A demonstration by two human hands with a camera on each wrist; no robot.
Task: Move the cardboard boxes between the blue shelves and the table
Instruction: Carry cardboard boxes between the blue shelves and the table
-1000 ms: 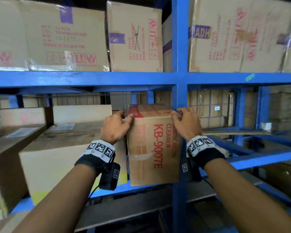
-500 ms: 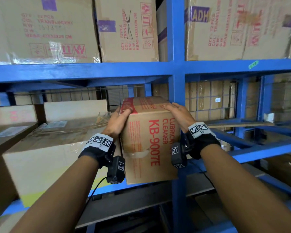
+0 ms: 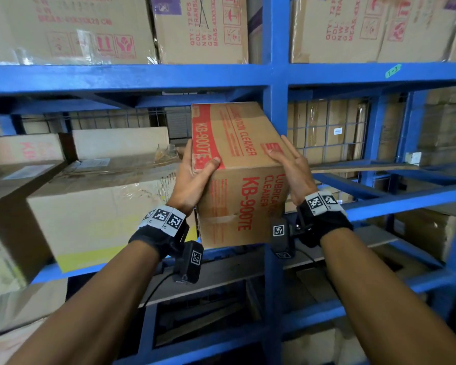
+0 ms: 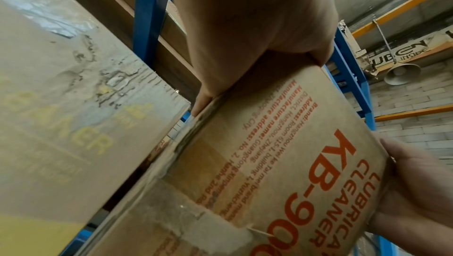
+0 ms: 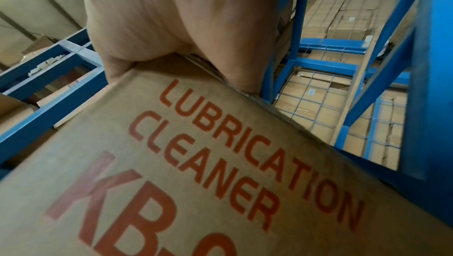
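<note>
Cardboard box point(image 3: 237, 180) marked KB-9007E sits clamped between both hands at its upper front corners: left hand point(image 3: 192, 177) has thumb hooked over the top edge w/ palm on the left side, right hand point(image 3: 292, 167) lies over the top right corner, fingers fairly straight and pressing inward. Box is tipped, top leaning back into the middle bay of the blue shelves point(image 3: 132, 77), its front low edge at the shelf lip; whether the base rests on the shelf I can't tell. Just left stands a bigger taped carton point(image 3: 98, 206), close to touching; just right is the blue upright post point(image 3: 274, 75). Risks, as I judge: grip is only on top corners, so box could slip or pivot down if heavy; right corner or right knuckles could snag on the post; rubbing the neighbour carton could drag it. Readable print: "LUBRICATION CLEANER", "KB-9007E", plus small lines "Brand:", "Address:", "Manufacture name:" on the front. Upper-shelf cartons show "QTY: 72 PCS" and handling symbols; a green sticker on the beam is too small to read.
</note>
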